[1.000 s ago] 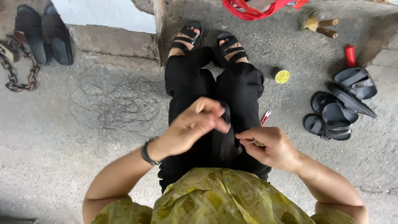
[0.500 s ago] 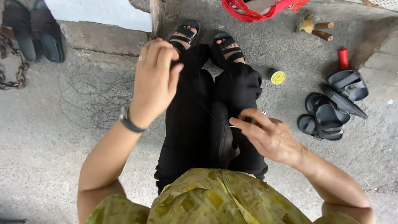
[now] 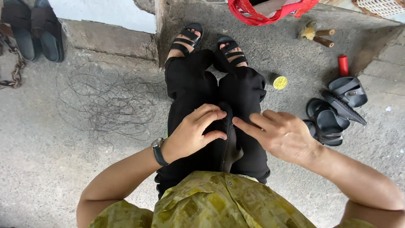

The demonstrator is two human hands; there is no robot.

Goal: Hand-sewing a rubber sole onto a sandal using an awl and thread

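Landmark: the black strip [image 3: 229,143] lying lengthwise along my lap, in the gap between my black-trousered knees [image 3: 215,97]; every place below is given from it.
Left hand [image 3: 195,131]: I see it on the left edge of the strip, fingers curled with the tips pressing down on it. Half a second ago this hand was raised high over the knees; it has dropped back to the strip.
Right hand [image 3: 282,134]: just right of the strip, palm down, fingers straight and loose, forefinger tip touching the strip's edge. It grips nothing; it was pinching there earlier.
Meaning: I judge one pulling stroke is over and both hands are resetting on the strip.
Tangle of dark fibres [image 3: 110,106]: well left of the strip, on the concrete.
Yellow lid [image 3: 280,82]: beyond the strip, to the right.
Dark sandals [image 3: 333,112]: far right of the strip.
Hard to tell: what the strip is made of, and whether any single thread runs between my fingers; its near end hides under my yellow-green shirt [image 3: 219,202].
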